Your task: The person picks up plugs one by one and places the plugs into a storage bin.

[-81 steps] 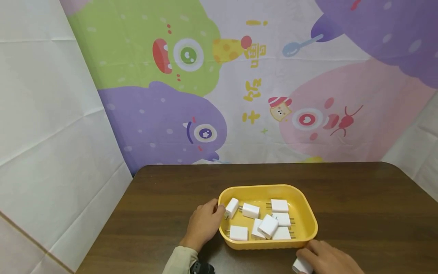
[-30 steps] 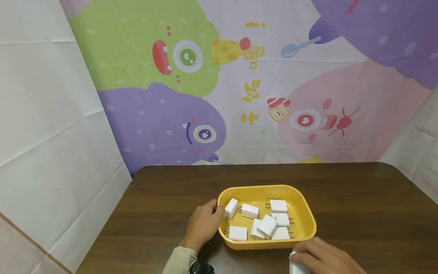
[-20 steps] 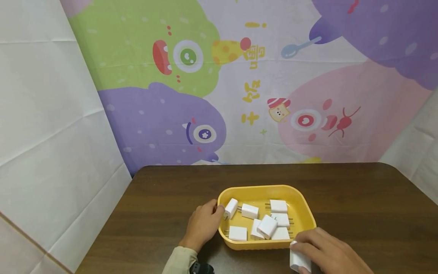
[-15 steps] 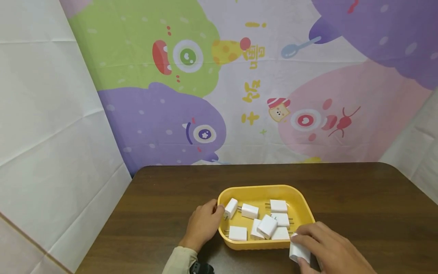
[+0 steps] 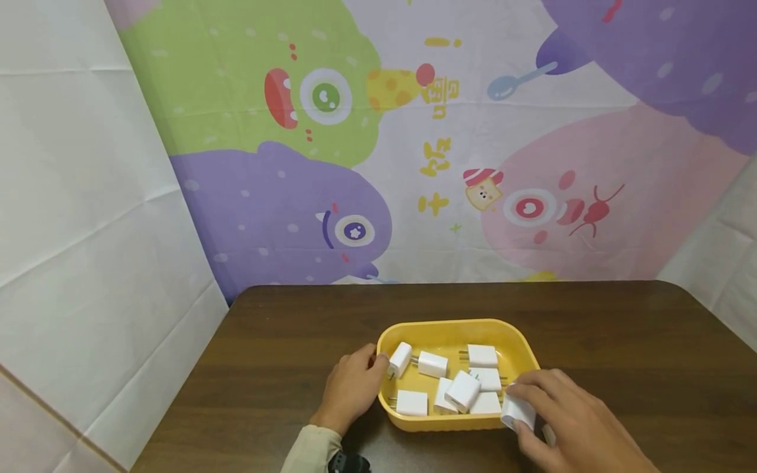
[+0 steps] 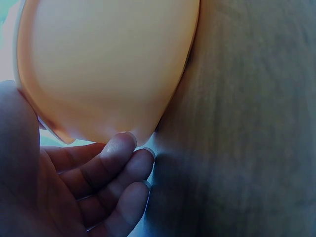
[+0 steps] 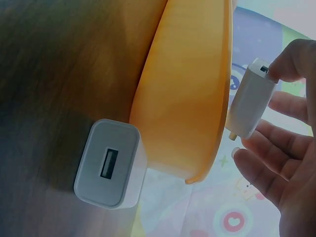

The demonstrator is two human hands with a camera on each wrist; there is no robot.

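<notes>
A yellow tray (image 5: 523, 355) holds several white USB wall chargers (image 5: 464, 391) with two-pin plugs, some stacked on others. At its left end my left hand (image 5: 351, 387) grips the wall; the left wrist view has the fingertips against the outside of the tray (image 6: 108, 64). Over the front right corner, my right hand (image 5: 568, 414) pinches another white charger (image 5: 518, 408) between thumb and fingers. The right wrist view shows this charger (image 7: 251, 98) beside the tray's rim, its USB port toward the thumb.
One more white charger (image 7: 108, 163) stands on the table outside the tray, port facing the right wrist camera; the right hand mostly hides it in the head view. The dark wooden table (image 5: 284, 341) backs onto a cartoon-printed cloth (image 5: 437, 249).
My right hand has raised the charger from the table in front of the tray up to its front right corner, tilting it. My left hand stays where it was on the tray.
</notes>
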